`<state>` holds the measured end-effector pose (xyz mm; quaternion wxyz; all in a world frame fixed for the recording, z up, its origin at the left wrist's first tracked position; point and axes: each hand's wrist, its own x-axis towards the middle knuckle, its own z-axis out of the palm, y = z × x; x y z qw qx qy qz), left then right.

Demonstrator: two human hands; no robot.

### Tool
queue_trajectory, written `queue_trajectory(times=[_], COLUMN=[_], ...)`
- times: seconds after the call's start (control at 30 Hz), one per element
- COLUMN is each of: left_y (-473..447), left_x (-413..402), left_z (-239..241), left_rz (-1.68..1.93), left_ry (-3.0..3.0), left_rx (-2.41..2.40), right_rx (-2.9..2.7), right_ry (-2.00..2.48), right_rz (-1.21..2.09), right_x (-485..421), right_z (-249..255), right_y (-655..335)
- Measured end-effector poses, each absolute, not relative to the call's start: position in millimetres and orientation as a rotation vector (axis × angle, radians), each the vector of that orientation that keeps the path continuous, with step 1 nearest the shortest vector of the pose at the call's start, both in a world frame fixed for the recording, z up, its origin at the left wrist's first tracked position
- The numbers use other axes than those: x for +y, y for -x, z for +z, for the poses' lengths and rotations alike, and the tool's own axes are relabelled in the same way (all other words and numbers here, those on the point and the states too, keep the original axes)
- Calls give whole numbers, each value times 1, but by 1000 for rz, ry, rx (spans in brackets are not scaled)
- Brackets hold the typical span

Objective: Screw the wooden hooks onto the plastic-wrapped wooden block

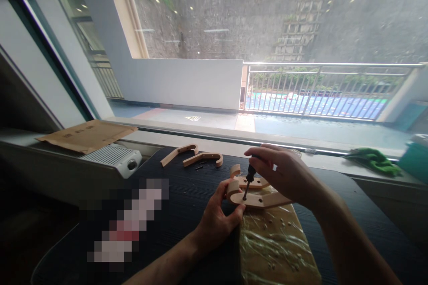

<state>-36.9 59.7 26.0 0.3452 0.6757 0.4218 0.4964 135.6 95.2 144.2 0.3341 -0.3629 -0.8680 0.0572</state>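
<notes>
My right hand [276, 167] is closed round the handle of a screwdriver [249, 175], which stands nearly upright. Its tip meets a screw hole in a curved wooden hook [271, 199]. At the hook's bent end, my left hand [222, 211] grips the wood between thumb and fingers. The hook lies on a plastic-wrapped board [276, 245] dotted with small holes or marks. Just behind it, a second wooden hook [254, 182] with dark screws or holes also lies on the board.
Two loose wooden hooks, one nearer [205, 156] and one farther [177, 153], lie on the black table [187, 196] beside small dark screws [199, 168]. A cardboard sheet [88, 135] rests over a white heater [115, 158] at left. Right is a green cloth [372, 161] on the windowsill. A blurred patch covers the table's left.
</notes>
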Motion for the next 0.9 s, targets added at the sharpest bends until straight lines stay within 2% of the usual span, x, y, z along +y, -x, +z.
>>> queue_trajectory(times=[0.4, 0.63, 0.9], left_y=[38, 38, 39], left_x=[60, 61, 61], left_z=[26, 22, 21], left_rz=[1296, 1296, 1329], left_ry=[-1749, -1744, -1770], left_rx=[1100, 1088, 1059], right_rx=[-2155, -2530, -2656], right_ry=[1124, 1048, 1084], right_rz=[157, 203, -25], right_x=[100, 98, 96], right_z=[138, 167, 177], right_y=[-127, -132, -120])
